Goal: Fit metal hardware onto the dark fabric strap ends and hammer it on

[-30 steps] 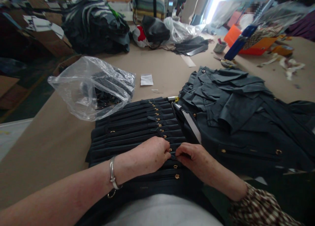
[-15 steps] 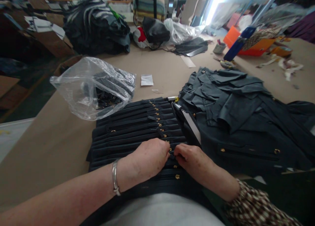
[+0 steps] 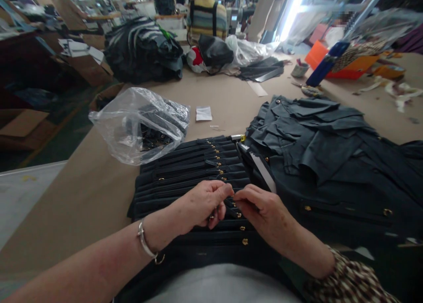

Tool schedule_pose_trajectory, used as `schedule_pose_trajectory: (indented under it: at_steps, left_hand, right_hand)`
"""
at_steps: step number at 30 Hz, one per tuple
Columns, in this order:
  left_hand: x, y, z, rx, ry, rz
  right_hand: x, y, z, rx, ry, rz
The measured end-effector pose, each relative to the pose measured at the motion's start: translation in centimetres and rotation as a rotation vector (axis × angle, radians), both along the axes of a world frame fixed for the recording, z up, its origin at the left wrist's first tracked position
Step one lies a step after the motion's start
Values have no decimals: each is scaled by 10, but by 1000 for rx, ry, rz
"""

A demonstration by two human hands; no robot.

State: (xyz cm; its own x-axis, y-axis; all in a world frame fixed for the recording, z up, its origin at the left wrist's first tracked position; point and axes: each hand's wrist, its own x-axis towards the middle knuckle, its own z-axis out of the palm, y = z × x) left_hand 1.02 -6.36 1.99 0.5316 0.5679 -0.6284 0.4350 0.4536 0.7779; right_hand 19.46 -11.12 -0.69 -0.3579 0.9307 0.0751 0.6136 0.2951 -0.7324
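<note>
A stack of dark fabric panels with zippers [image 3: 172, 197] lies in front of me, overlapped in rows. Small gold zipper sliders [image 3: 245, 241] run in a line down its right part. Over that line my left hand [image 3: 206, 201] is closed, thumb and forefinger pinched, the other fingers curled around a small dark bit I cannot make out. My right hand [image 3: 262, 208] meets it fingertip to fingertip, also in a pinch. A speck of gold shows between the fingertips, too small to name. A dark strip with a pale face [image 3: 263, 171] lies just beyond my right hand.
On the right spreads a heap of dark fabric pieces [image 3: 317, 135]. A clear plastic bag [image 3: 132, 122] with dark contents sits at the back left, near a small white paper [image 3: 203, 113]. Farther back are a dark fabric pile [image 3: 142, 52], an orange box [image 3: 353, 67] and a seated person [image 3: 208, 19].
The view has shifted slightly, so the table appears farther right and lower. My left hand has turned, showing its thumb and curled fingers, and both hands' fingertips have come together.
</note>
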Motion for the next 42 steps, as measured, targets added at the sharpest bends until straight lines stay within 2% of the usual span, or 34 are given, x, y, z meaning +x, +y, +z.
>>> schedule_pose_trajectory:
  at_steps: [1,3,7,10,13,18,22,26,28,31,33,35,38,42]
  left_hand:
    - [0,0,2,-91,-60,57]
    - [2,-2,4,-164,-124,135]
    - [6,-7,2,-118,-84,207]
    - [8,-9,-3,-115,-114,189]
    - [7,-9,-6,-202,-174,193]
    - [0,-7,-10,-298,-193,177]
    - [-4,-8,-10,-270,-155,97]
    - [-3,-10,-7,-244,-76,10]
    - [-1,-11,-7,-179,-39,-42]
    - [3,-12,-10,-9,11,-137]
    - [7,-11,-12,119,59,-202]
    - [11,-11,-12,264,124,-266]
    - [17,-10,-9,442,209,-369]
    - [20,-12,-7,478,298,-448]
  right_hand:
    - [-4,0,4,13,36,10]
    - [-14,0,9,33,68,23]
    - [-27,2,6,31,108,26]
    - [-30,5,2,15,131,46]
    - [-28,8,3,1,141,44]
    - [-15,12,9,-126,149,43]
    - [-2,10,7,-147,104,-37]
    - [7,-2,5,-178,167,37]
    - [9,-8,6,-280,280,10]
    - [10,-15,5,-544,494,-69]
    - [13,-17,1,-636,537,-82]
    - [16,-19,-5,-593,453,-92]
    - [19,-21,-14,-432,233,-93]
    - [21,-24,-19,-332,157,-14]
